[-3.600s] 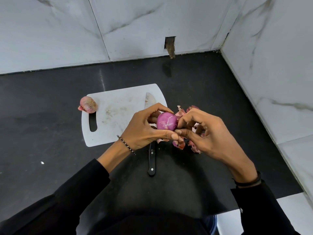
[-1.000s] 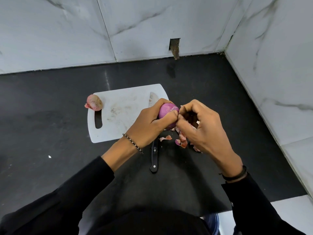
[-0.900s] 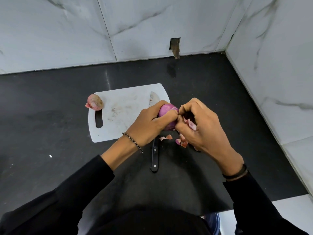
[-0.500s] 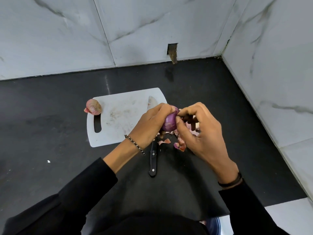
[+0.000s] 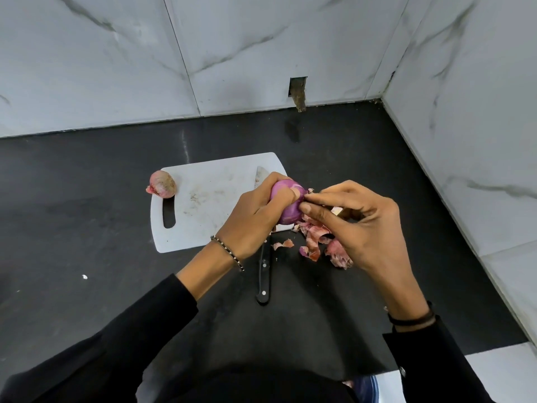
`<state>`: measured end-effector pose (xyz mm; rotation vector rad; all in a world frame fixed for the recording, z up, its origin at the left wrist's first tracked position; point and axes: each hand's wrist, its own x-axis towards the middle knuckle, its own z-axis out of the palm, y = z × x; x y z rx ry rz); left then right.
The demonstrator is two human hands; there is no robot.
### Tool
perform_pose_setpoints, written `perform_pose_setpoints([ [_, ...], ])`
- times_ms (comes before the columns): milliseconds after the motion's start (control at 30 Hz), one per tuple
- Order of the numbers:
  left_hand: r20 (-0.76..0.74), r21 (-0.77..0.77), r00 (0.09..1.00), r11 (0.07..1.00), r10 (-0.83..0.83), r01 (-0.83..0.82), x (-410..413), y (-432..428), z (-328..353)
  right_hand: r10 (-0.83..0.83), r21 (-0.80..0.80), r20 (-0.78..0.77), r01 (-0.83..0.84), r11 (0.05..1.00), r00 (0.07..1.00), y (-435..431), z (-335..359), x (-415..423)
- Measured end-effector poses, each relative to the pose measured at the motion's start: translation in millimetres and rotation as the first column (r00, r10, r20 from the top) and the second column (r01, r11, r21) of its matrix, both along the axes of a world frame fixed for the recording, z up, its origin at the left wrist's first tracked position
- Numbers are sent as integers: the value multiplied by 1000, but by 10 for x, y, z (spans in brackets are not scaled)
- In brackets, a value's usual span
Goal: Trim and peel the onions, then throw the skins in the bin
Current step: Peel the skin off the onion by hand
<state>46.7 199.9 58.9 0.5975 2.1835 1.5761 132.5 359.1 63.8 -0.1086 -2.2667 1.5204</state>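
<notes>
My left hand (image 5: 255, 222) grips a purple, mostly peeled onion (image 5: 287, 212) above the right end of the white cutting board (image 5: 203, 199). My right hand (image 5: 360, 228) is against the onion's right side, its thumb and forefinger pinching a scrap of skin at the onion's top. A heap of pink onion skins (image 5: 319, 242) lies on the black counter under my right hand. A second onion (image 5: 162, 184), still in its dry skin, sits at the board's far left corner. A black-handled knife (image 5: 263, 274) lies partly under my left hand, its blade on the board.
The black counter (image 5: 87, 228) runs into a corner of white marble walls at the back and right. A small white speck (image 5: 84, 276) lies on the counter at the left. A blue rim (image 5: 366, 388) shows at the bottom edge.
Over the last second my left hand has turned the onion slightly, and my right hand's fingers have shifted up to pinch skin at its top. More skin scraps lie on the counter than 3.6 s ago.
</notes>
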Motion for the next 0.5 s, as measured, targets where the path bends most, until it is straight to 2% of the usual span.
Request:
perform_pose_setpoints([
  [67, -64, -31, 998, 999, -14, 12, -7, -26, 0, 24, -68, 90, -18, 998, 996, 0, 44, -3],
  [167, -129, -76, 990, 996, -51, 41, -19, -51, 4, 55, 5, 199, -57, 998, 978, -18, 63, -4],
  [300, -100, -85, 993, 995, -64, 56, -28, -52, -1, 55, 140, 173, -80, 987, 983, -113, 44, -20],
  [500, 10, -82, 999, 996, 37, -36, -38, 17, -18, 21, 153, 82, -34, 988, 996, -218, -28, -61],
])
